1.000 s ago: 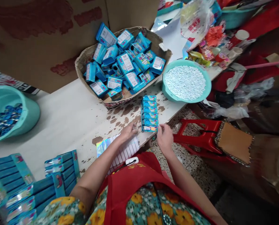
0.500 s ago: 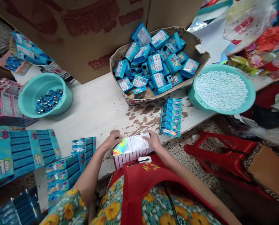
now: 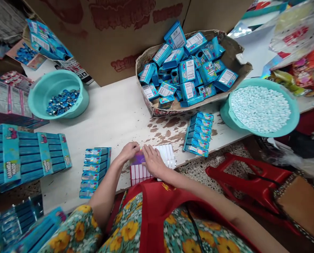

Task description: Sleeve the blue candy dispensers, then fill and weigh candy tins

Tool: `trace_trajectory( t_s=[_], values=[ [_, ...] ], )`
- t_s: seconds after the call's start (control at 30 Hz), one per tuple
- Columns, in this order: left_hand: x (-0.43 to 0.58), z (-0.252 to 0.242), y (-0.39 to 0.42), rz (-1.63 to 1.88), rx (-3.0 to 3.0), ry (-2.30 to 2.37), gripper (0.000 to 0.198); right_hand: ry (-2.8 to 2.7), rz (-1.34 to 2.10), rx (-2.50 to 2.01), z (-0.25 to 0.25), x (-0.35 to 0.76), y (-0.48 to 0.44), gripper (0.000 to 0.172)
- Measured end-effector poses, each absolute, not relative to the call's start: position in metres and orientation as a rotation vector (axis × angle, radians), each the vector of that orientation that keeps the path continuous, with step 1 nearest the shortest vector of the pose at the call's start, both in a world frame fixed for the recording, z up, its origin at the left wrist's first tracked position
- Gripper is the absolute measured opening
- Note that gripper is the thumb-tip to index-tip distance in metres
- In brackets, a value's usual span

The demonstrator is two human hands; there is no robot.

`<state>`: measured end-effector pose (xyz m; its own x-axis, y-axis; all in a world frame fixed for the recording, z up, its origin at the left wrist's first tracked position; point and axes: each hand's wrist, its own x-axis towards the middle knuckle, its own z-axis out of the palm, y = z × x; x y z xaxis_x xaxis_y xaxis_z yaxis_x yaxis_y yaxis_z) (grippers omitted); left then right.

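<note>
Left hand (image 3: 129, 151): rests at the far left corner of the white ribbed pack (image 3: 168, 155). The fingers (image 3: 135, 147) are curled, with the tips on its holographic end (image 3: 136, 160). It is not clear whether they pinch it.
Right hand (image 3: 153, 162): lies palm down across the middle of the pack, fingers pressed together and flat, pointing toward the left hand. The two hands touch or nearly touch.
White ribbed pack: lies flat at the front edge of the counter (image 3: 106, 116), straight before the person. Its right end shows past the right hand.
Row of blue tins (image 3: 199, 138): set side by side near the front edge, to the right of the pack and apart from it.
Cardboard tray (image 3: 234, 47): stands at the back of the counter, heaped with small blue boxes (image 3: 186, 70).
Basin of white pellets (image 3: 295, 117): teal, at the right end, just beside the tray.
Basin of blue caps (image 3: 38, 89): teal, at the back left.
Stack of blue packs (image 3: 95, 168): near the front edge, left of the left forearm.
Long blue packs (image 3: 27, 158): lie along the left end.
Red stool (image 3: 241, 175): on the floor, right of the person.
</note>
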<state>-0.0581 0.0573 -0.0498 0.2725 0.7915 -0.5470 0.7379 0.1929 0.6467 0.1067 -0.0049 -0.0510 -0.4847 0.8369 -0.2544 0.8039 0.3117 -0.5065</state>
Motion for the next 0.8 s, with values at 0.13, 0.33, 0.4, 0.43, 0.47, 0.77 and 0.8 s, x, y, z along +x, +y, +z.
trace_trajectory(
  t_s=[0.13,0.33,0.4,0.43,0.47,0.77,0.8],
  values=[
    [-0.057,-0.059,0.059,0.050,1.533,1.511,0.025,-2.438,0.891,-1.481,-0.052,0.117,-0.006,0.041],
    [-0.055,-0.064,0.063,-0.039,1.558,1.568,0.021,-1.937,0.980,-1.580,-0.049,0.135,0.016,0.004],
    [-0.052,-0.060,0.064,-0.061,1.572,1.616,0.022,-1.773,1.075,-1.575,-0.046,0.143,0.021,0.008],
    [-0.049,-0.055,0.064,-0.043,1.592,1.656,0.023,-1.699,1.123,-1.564,-0.043,0.148,0.023,0.010],
    [-0.045,-0.050,0.064,0.019,1.618,1.685,0.026,-1.620,1.160,-1.556,-0.039,0.153,0.025,0.010],
    [0.043,-0.015,0.071,0.326,1.147,1.074,0.026,-0.992,1.159,-1.603,-0.010,0.203,0.024,0.013],
    [0.054,-0.017,0.075,0.321,1.150,1.060,0.025,-0.966,1.103,-1.640,-0.013,0.211,0.021,0.013]
  ],
)
